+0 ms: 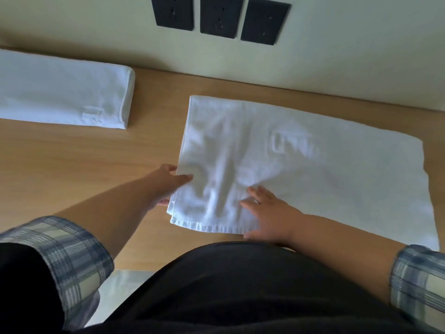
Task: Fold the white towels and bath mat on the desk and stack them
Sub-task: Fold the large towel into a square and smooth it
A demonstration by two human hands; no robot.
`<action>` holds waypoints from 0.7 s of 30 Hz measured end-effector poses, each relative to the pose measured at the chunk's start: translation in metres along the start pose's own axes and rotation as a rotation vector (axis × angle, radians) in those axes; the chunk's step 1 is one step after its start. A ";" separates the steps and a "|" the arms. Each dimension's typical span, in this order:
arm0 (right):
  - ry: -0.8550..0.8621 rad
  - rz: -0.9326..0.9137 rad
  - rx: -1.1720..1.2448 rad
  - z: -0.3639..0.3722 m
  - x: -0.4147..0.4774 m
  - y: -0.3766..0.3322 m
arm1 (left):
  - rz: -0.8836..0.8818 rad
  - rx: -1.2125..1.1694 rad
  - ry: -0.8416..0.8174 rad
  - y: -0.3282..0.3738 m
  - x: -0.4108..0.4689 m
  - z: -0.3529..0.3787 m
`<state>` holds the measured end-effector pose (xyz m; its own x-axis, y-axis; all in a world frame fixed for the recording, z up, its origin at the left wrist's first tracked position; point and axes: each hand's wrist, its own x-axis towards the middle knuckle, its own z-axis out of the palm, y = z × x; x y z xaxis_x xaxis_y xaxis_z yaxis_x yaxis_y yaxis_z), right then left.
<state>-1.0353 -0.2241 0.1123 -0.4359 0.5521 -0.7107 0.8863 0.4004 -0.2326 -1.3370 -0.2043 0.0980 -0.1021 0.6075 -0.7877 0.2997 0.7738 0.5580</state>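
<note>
Towel [301,165]: long axis runs rightward from left hand [166,186], which pinches its short edge; right hand [267,213] flat on top.

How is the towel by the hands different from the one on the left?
The near towel lies spread wide and wrinkled; the left towel is folded narrow and thick. The left hand grips the near towel and the right hand presses it; nothing touches the left towel. Both are white, on the desk.
</note>
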 end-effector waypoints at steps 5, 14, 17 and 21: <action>0.103 0.002 -0.094 0.004 0.012 -0.010 | 0.057 0.106 -0.007 -0.050 -0.007 0.017; 0.192 -0.113 -0.205 0.009 0.021 -0.039 | -0.071 0.108 -0.166 -0.073 -0.034 0.020; 0.279 -0.184 -0.108 -0.017 0.034 -0.052 | -0.088 0.348 -0.202 -0.073 -0.038 0.015; 0.476 -0.141 0.028 -0.090 0.086 -0.064 | -0.085 0.097 -0.068 -0.062 -0.027 0.017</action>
<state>-1.1437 -0.1369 0.1256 -0.5692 0.7692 -0.2905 0.8145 0.4791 -0.3273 -1.3365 -0.2720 0.0805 -0.0678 0.5245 -0.8487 0.3833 0.7991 0.4632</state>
